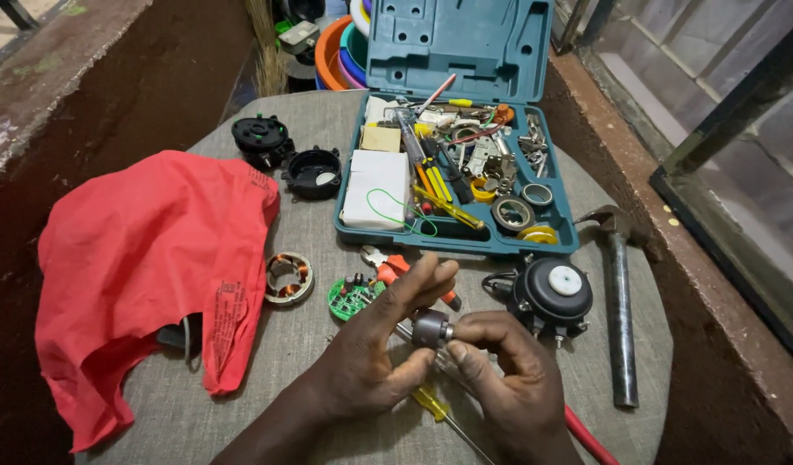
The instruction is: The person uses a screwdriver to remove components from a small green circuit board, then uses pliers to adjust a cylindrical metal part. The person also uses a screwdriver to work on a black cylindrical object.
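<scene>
two hands (370,362) (508,379) raised together, fingers (422,280) pinching small metal rotor (432,328)

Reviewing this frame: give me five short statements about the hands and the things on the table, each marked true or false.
1. Both hands hold a small grey metal part. True.
2. The teal tool case is closed. False: its lid stands open.
3. A hammer lies right of the case. True.
4. The red cloth covers the case. False: it lies at the table's left.
5. The green circuit board sits in the left hand. False: it lies on the table.
</scene>
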